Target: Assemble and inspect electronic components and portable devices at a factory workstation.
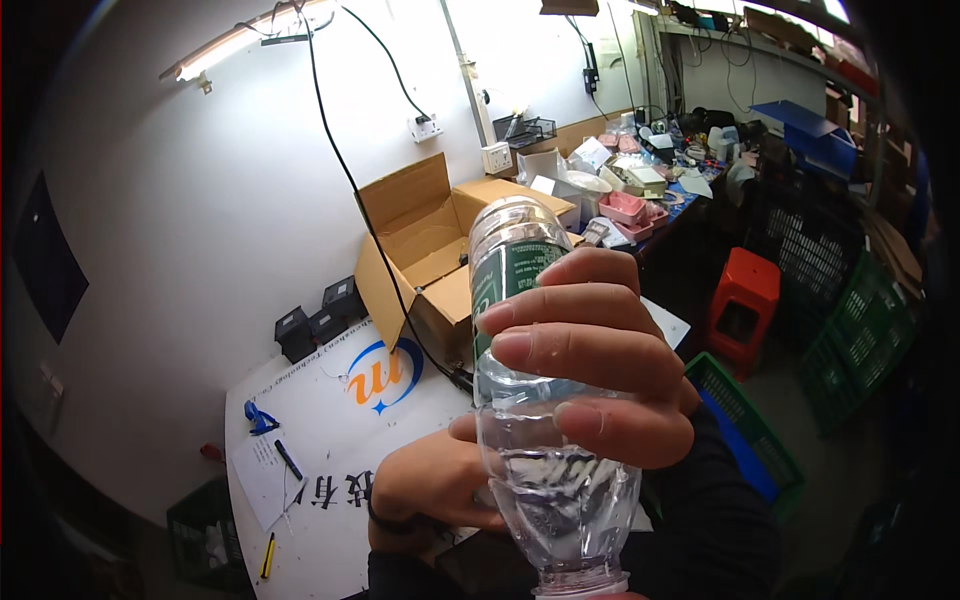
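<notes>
Right up front, dead centre and filling the lower middle of the frame, here's the clear plastic bottle [560, 500], upended and tilted, neck at the lower edge, base pointing away. The right hand [620, 370] has it from the right, fingers [600, 350] curled round the label and the narrowing body, slightly parted from one another; that spread likely keeps thin, slippery plastic from turning or buckling. Just behind, lower left of centre, comes the left hand [430, 475], bent at the wrist; its fingers go out of sight behind the bottle, so whether they pinch, press or hang loose I can't tell. Beyond it lies the white tabletop [310, 420], and over on its left side a sheet of paper [262, 487] with a dark pen [288, 460] across it, perhaps parked there for writing. A yellow-handled tool [267, 556] sits nearer, a blue tool [262, 417] farther up, both near the rim, seemingly out of the way. Farther back, flaps splayed, stands the cardboard box [415, 225], open presumably for easy reach inside. Off to the right, a red stool [743, 310] waits on the floor; and farthest, upper right, pink trays [622, 207] sit amid clutter, probably keeping small pieces together.
</notes>
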`<state>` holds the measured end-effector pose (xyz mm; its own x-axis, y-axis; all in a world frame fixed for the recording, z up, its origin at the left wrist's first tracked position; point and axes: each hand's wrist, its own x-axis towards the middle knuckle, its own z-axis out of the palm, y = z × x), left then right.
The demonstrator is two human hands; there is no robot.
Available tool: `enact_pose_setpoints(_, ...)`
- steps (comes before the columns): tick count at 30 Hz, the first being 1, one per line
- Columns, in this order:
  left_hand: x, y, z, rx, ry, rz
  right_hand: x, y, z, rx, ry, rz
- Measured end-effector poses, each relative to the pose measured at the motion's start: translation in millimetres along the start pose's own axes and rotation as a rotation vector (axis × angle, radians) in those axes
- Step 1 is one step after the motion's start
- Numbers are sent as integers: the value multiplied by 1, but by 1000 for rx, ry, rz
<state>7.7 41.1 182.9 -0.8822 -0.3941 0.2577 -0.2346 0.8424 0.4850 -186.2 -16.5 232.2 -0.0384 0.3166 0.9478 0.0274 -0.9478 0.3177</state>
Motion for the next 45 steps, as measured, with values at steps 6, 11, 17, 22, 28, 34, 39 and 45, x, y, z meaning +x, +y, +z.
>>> enact_pose_setpoints(6, -10, -15, 10, -177, 357, 28, 7, 3, 13, 25, 58, -28)
enact_pose_setpoints(11, -11, -14, 14, -137, 476, 36, 12, 8, 13, 29, 33, -53)
enact_pose_setpoints(17, -11, -19, 15, -48, 417, 12, 15, 8, 17, 30, 34, -57)
enact_pose_setpoints(22, -18, -41, 27, -16, 373, 39, 18, 8, 15, 47, 9, -56)
enact_pose_setpoints(28, -28, -49, 28, -49, 327, -40, 17, 12, 17, 55, 16, -57)
enact_pose_setpoints(34, -23, -44, 24, -138, 341, -3, 21, 14, 18, 72, 39, -60)
enact_pose_setpoints(39, -16, -47, 22, -58, 384, 97, 25, 19, 18, 65, 56, -85)
enact_pose_setpoints(45, -16, -44, 25, -137, 349, 75, 30, 26, 16, 33, 67, -143)
